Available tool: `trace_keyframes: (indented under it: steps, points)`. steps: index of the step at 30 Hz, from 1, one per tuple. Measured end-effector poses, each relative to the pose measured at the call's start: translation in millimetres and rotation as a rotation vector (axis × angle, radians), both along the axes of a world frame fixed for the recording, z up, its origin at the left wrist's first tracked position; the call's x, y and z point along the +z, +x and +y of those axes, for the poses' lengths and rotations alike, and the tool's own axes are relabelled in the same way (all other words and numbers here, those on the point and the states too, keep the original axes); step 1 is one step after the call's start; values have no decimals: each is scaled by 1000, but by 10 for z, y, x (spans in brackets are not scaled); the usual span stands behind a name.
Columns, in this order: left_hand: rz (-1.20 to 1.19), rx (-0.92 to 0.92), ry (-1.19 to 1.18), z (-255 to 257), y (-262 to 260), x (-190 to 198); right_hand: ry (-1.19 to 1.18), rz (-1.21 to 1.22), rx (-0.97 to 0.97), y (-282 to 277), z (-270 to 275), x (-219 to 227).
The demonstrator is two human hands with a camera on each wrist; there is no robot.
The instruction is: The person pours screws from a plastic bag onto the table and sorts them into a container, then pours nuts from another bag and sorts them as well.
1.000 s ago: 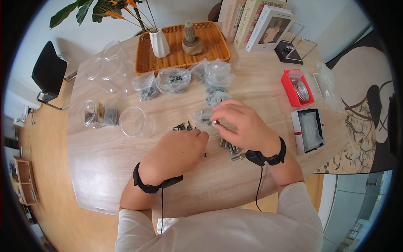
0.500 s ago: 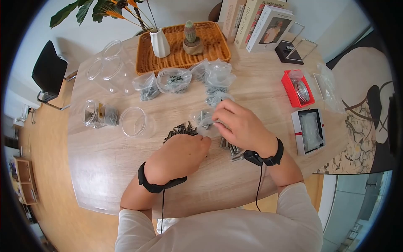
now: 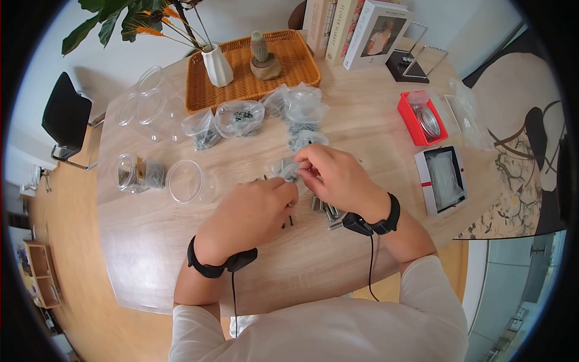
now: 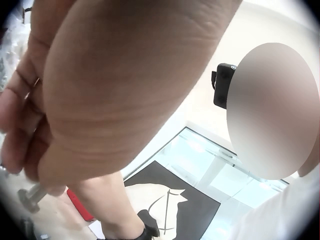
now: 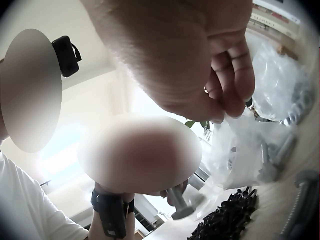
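Observation:
My left hand (image 3: 247,208) holds a silver bolt (image 4: 31,198), its head sticking out below the curled fingers. In the right wrist view the same bolt (image 5: 181,207) points downward from that hand. My right hand (image 3: 347,181) pinches the upper edge of a small clear plastic bag (image 5: 240,152) with bolts inside. Both hands meet close together at this bag in the head view. A pile of black screws (image 5: 225,217) lies beside the bag, mostly covered by the left hand in the head view. Loose silver bolts (image 3: 327,209) lie under the right hand.
Several filled plastic bags (image 3: 241,117) stand behind the hands, before a wicker tray (image 3: 295,45). Clear jars (image 3: 186,181) stand left. At right are a red basket (image 3: 413,123) and an open box (image 3: 424,184). Books (image 3: 368,36) stand at the back.
My left hand has moved forward to the bag, covering more of the black screws. The right hand has come to the bag's edge. The head view has shifted slightly.

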State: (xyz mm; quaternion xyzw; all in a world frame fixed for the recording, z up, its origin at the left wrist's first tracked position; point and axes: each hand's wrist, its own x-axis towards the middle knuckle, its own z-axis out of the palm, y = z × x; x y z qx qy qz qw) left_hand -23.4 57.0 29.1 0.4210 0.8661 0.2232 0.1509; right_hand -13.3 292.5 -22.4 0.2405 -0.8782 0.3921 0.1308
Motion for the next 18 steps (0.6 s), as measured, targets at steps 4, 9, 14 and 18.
trace_keyframes:
  steps: [4, 9, 14, 18]
  points:
    - [67, 116, 233, 16, -51, 3, 19, -1, -8, -2, 14, 57]
    - [89, 107, 290, -15, -82, -12, 84, 12, 12, 11, 54, 77]
    - [176, 123, 247, 64, -88, -80, 46, -111, -8, 20, 29, 85]
    - [271, 132, 257, 144, -153, -282, 33, -109, -14, 9, 19, 86]
